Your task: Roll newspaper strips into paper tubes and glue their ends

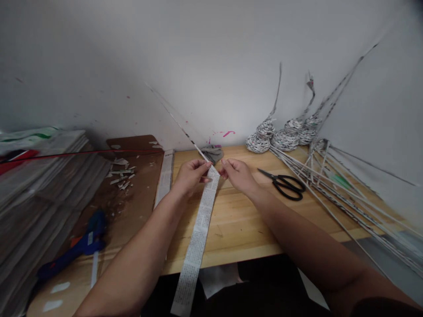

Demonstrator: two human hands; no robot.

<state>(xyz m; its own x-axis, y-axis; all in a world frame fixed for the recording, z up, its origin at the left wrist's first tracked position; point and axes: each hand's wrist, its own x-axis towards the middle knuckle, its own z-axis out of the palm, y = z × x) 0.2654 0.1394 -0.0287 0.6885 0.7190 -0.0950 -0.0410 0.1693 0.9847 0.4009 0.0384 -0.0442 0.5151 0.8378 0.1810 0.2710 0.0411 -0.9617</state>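
Note:
A long newspaper strip (pixel 198 231) runs from my fingers down over the table's front edge. Its upper end narrows into a thin rolled paper tube (pixel 180 127) slanting up to the left. My left hand (pixel 193 176) pinches the strip where flat paper meets the rolled part. Close by on the right, my right hand (pixel 237 174) has thumb and finger closed at the strip's upper right corner. A crumpled grey cloth (pixel 212 154) lies just behind my hands. Black-handled scissors (pixel 284 182) rest to the right of my right hand.
Woven paper gourd shapes (pixel 259 140) stand at the back right, near many paper tubes (pixel 350 211). Flat strips (pixel 165 178) lie left on the wooden table (pixel 241 229). A blue glue gun (pixel 87 240), cardboard (pixel 139 189) with scraps and stacked newspapers (pixel 42 189) occupy the left. A wall rises behind.

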